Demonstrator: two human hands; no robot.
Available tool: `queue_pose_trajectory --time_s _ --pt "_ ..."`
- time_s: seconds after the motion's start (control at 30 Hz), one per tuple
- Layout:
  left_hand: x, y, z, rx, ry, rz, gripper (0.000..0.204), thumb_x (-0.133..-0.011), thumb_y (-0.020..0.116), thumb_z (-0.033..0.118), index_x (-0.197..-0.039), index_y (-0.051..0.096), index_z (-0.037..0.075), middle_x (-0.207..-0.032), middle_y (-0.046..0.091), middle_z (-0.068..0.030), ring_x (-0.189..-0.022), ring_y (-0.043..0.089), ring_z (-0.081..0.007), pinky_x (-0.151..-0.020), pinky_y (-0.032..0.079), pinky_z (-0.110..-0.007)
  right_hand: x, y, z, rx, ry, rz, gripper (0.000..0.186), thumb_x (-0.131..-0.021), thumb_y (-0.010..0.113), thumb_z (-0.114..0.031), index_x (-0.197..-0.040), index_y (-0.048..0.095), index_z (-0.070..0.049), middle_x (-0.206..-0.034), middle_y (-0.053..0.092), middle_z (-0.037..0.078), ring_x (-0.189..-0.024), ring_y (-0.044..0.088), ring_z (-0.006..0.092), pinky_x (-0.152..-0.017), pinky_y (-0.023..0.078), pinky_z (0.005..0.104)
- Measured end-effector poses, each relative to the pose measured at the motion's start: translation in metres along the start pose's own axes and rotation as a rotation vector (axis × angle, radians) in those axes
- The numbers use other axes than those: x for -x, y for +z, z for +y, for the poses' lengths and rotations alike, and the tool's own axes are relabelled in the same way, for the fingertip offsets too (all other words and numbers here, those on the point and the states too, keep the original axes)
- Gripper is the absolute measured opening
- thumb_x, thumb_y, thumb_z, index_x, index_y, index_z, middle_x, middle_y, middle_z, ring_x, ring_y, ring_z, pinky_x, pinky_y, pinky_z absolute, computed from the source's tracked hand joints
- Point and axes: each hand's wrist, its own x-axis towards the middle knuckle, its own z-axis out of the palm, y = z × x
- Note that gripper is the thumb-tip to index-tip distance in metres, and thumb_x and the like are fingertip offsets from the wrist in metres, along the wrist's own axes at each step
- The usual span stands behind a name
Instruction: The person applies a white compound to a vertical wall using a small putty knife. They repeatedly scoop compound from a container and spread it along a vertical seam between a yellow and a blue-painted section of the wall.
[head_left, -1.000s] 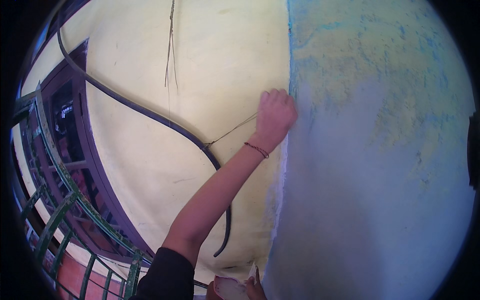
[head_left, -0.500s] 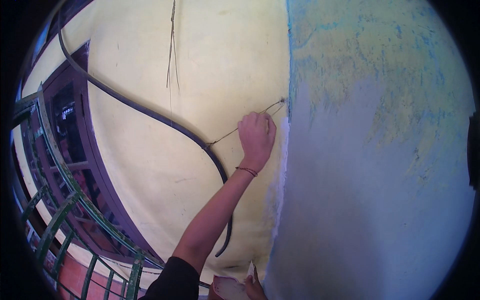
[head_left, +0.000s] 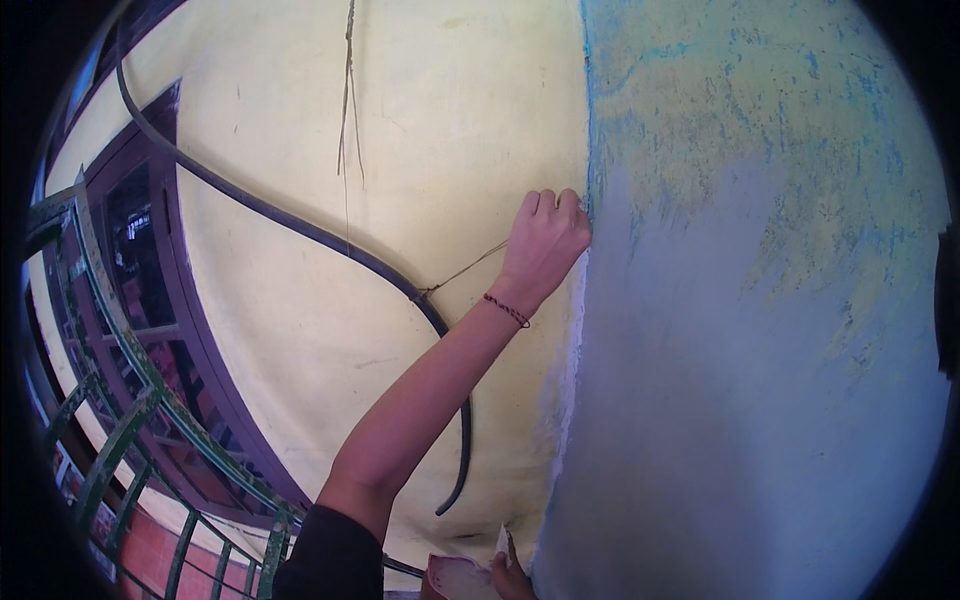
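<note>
Pink container [head_left: 432,577] and white-tipped tool [head_left: 503,540] fill your right hand [head_left: 512,582] at 6 o'clock. At 1, your left hand [head_left: 545,235] bunches narrow beside thin wire [head_left: 466,267]; whether gripping, I can't tell.

Thin dark wire [head_left: 468,266], slanting up from a black hose [head_left: 467,440], upper end hidden by the left fingers [head_left: 545,204], pink-edged container [head_left: 433,572] of whitish paste [head_left: 463,582], pale pointed blade [head_left: 503,540] upright in the right fingers [head_left: 511,580].

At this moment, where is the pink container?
In the head view, the container is at the lower edge, slightly left of centre, below the hose and right of the dark sleeve.
</note>
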Motion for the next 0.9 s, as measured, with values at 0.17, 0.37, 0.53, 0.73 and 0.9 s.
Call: queue_pose_trajectory --time_s 0.17,0.37,0.53,0.73,0.9 --pt "0.008 0.009 -0.004 0.116 -0.056 -0.059 0.005 -0.074 0.065 0.002 -0.079 0.063 0.003 -0.077 0.06 -0.0107 -0.076 0.064 -0.025 -0.07 0.05 -0.037 -0.002 0.002 0.0 0.012 0.002 0.0 0.063 -0.112 0.033 -0.042 -0.165 0.002 -0.027 -0.146 0.05 0.028 -0.095 0.056 0.0276 -0.081 0.046 0.0399" --pt "0.026 0.015 0.021 0.292 -0.248 -0.087 0.004 -0.074 0.064 0.0 -0.076 0.063 0.002 -0.079 0.061 -0.0147 -0.078 0.065 -0.0295 -0.071 0.051 -0.04 -0.002 0.003 0.0 0.017 -0.002 0.004 0.063 -0.112 0.033 -0.042 -0.165 0.001 -0.028 -0.146 0.05 0.028 -0.092 0.057 0.0272 -0.079 0.046 0.0398" --pt "0.02 0.02 0.039 0.401 -0.268 -0.052 0.005 -0.076 0.065 -0.001 -0.076 0.065 0.004 -0.083 0.064 -0.0159 -0.084 0.067 -0.0296 -0.074 0.05 -0.04 0.001 0.003 0.002 0.024 -0.005 0.006 0.063 -0.112 0.033 -0.043 -0.165 0.001 -0.029 -0.146 0.051 0.028 -0.09 0.057 0.0269 -0.077 0.046 0.0398" --pt "-0.002 0.018 0.035 0.62 -0.239 -0.076 0.002 -0.077 0.062 -0.002 -0.076 0.064 -0.003 -0.083 0.063 -0.0219 -0.084 0.064 -0.0403 -0.079 0.052 -0.049 0.007 0.001 0.008 0.022 -0.001 0.015 0.064 -0.112 0.033 -0.043 -0.165 0.0 -0.03 -0.145 0.051 0.029 -0.087 0.058 0.0266 -0.075 0.047 0.0398" --pt "-0.026 0.014 0.003 1.016 -0.388 -0.171 0.011 -0.083 0.066 0.004 -0.084 0.071 -0.006 -0.087 0.071 -0.0238 -0.085 0.07 -0.0368 -0.079 0.055 -0.044 0.012 -0.002 0.014 0.029 0.01 0.026 0.064 -0.112 0.033 -0.043 -0.165 -0.001 -0.03 -0.145 0.052 0.029 -0.085 0.058 0.0263 -0.073 0.047 0.0398"
